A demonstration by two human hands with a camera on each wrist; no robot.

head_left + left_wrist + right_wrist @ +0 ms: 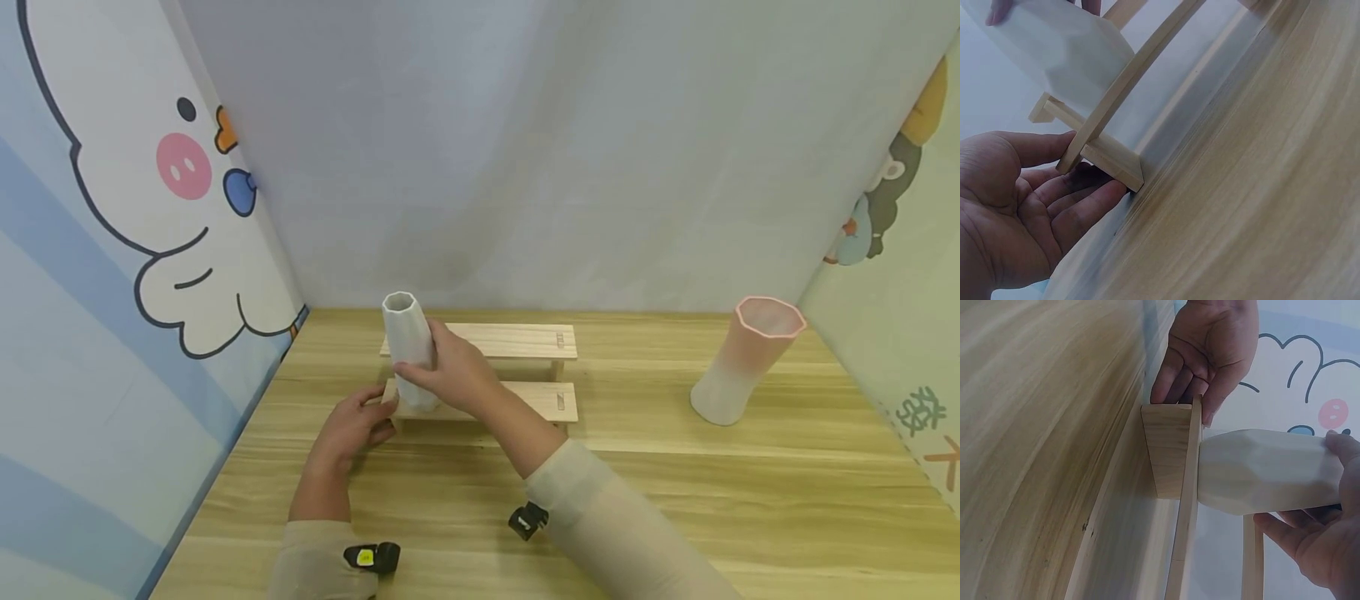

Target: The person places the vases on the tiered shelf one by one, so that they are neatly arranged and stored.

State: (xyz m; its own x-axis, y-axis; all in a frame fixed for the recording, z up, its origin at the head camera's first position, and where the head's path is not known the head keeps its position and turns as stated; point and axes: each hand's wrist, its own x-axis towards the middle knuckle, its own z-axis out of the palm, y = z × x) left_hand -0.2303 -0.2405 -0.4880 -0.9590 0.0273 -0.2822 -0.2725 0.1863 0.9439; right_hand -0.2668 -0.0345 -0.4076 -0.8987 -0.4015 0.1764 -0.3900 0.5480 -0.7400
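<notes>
A white faceted vase (408, 342) stands on the lower board at the left end of a two-step wooden shelf (517, 400). My right hand (461, 371) grips the vase around its middle, thumb in front. In the right wrist view the vase (1260, 469) has its base against the board's top. My left hand (356, 425) holds the left end of the lower step. The left wrist view shows the left thumb on the board edge and the fingers against the leg (1113, 162) beneath it.
A pink-to-white vase (742, 358) stands apart on the right of the wooden table (637, 500). Behind the shelf rises a grey backdrop (510, 167). A cartoon-printed panel (112, 275) borders the left side, and another printed panel (900, 317) borders the right.
</notes>
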